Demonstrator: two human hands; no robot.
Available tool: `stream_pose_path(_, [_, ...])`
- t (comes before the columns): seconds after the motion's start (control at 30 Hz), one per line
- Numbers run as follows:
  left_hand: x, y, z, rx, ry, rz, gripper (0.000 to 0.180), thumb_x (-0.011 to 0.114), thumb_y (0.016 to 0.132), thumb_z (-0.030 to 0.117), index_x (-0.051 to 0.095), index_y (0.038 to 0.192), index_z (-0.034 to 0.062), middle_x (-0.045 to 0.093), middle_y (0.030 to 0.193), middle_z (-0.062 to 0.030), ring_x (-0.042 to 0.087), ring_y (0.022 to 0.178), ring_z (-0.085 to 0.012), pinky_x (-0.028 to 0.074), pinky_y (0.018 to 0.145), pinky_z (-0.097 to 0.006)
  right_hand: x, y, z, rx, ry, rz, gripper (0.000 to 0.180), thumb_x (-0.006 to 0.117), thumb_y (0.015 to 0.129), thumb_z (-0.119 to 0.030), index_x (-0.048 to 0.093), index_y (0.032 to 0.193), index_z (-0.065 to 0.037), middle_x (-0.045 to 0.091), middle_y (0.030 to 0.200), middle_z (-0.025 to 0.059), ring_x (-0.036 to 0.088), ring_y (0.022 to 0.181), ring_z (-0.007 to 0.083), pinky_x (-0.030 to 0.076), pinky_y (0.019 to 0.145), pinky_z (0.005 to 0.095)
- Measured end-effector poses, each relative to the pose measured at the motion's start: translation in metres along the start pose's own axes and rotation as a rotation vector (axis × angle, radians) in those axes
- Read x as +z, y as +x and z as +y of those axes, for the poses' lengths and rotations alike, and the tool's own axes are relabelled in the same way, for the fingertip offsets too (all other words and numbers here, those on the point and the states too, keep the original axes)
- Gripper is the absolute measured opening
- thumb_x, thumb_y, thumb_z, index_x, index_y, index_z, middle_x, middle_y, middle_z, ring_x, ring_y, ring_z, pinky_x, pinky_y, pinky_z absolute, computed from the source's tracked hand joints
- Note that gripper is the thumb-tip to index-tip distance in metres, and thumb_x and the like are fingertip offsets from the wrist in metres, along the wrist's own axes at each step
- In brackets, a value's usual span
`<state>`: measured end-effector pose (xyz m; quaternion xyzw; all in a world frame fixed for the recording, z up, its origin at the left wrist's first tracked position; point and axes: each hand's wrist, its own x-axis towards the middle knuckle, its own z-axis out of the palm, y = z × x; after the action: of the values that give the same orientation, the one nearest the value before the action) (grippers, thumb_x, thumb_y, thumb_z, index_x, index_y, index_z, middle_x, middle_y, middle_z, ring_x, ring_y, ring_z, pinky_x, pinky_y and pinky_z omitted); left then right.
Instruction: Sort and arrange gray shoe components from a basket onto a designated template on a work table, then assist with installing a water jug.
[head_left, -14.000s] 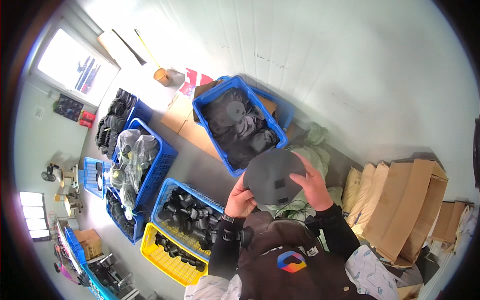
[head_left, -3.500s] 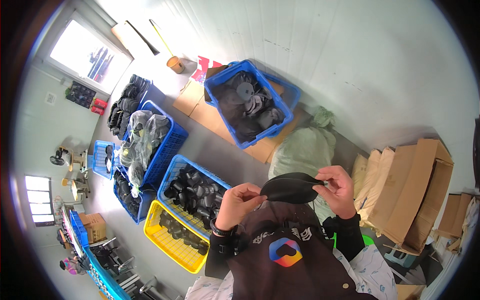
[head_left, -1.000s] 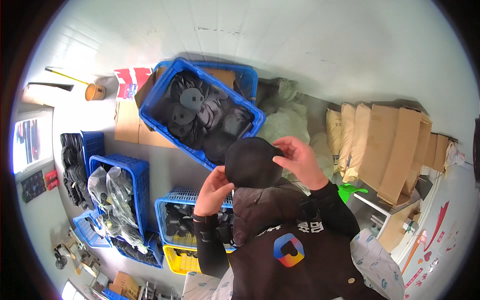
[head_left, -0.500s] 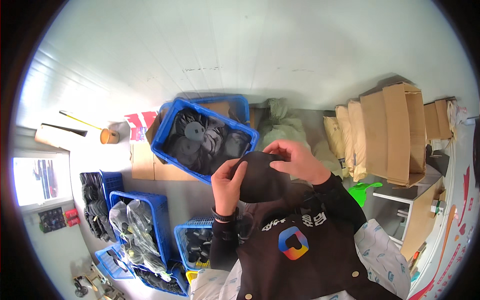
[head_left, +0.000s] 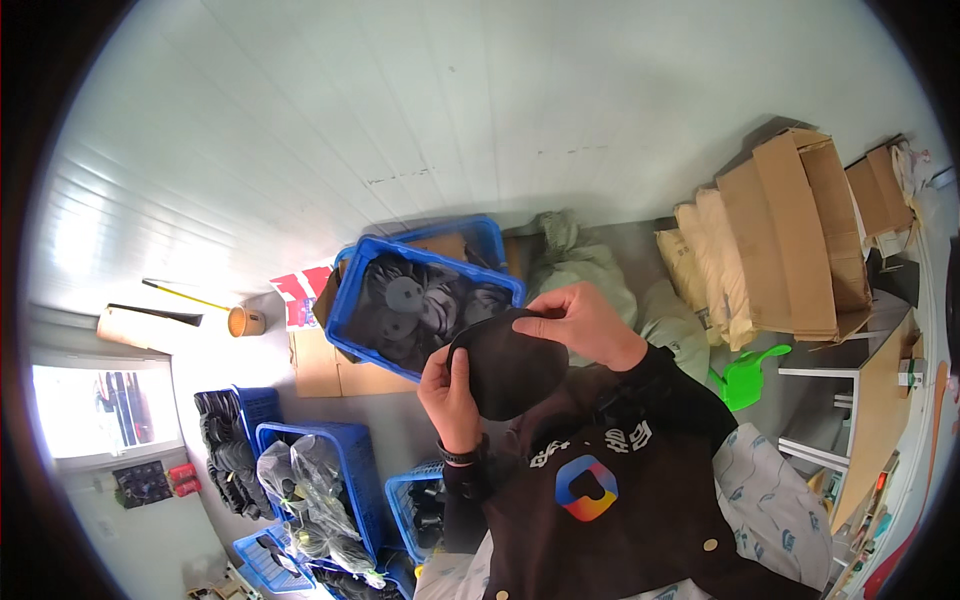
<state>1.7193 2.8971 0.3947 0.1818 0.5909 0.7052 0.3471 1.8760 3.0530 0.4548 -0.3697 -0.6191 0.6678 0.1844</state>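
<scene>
I hold a round black fan-like disc (head_left: 510,372) up in front of my chest with both hands. My left hand (head_left: 450,385) grips its left edge, thumb on the face. My right hand (head_left: 580,322) pinches its upper right rim from above. Just beyond the disc stands a blue crate (head_left: 350,300) filled with several black fan parts (head_left: 405,310).
More blue crates (head_left: 350,470) with black parts and clear bags sit at the lower left. Flattened cardboard boxes (head_left: 780,240) lean at the right, with a green watering can (head_left: 745,378) beside them. Grey-green sacks (head_left: 570,260) lie behind the crate. A white panelled wall fills the top.
My view has swung further right and up, so the yellow crate is gone and the wall fills more. The disc has stayed in both hands, turned slightly flatter toward me.
</scene>
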Motion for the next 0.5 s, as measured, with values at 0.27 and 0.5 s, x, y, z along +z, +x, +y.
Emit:
stream_pose_path(0.27, [-0.009, -0.01, 0.011, -0.382, -0.189, -0.402, 0.023, 0.066, 0.098, 0.002, 0.066, 0.12, -0.002, 0.074, 0.114, -0.0085, 0.071, 0.098, -0.0154, 0.058, 0.082, -0.029, -0.013, 0.002, -0.018, 0.033, 0.095, 0.139, 0.023, 0.08, 0.09, -0.019, 0.076, 0.092, 0.003, 0.063, 0.073, -0.0041, 0.052, 0.067, 0.0024, 0.038, 0.057, 0.0227])
stream_pose_path(0.5, [0.003, -0.01, 0.015, -0.213, -0.003, -0.147, 0.009, 0.072, 0.095, 0.003, 0.068, 0.102, -0.002, 0.073, 0.092, -0.0031, 0.068, 0.079, -0.0086, 0.055, 0.072, -0.023, -0.012, 0.006, -0.002, 0.018, 0.152, 0.293, 0.018, 0.077, 0.092, -0.014, 0.074, 0.092, 0.003, 0.062, 0.078, -0.0054, 0.051, 0.072, 0.0016, 0.039, 0.064, 0.0207])
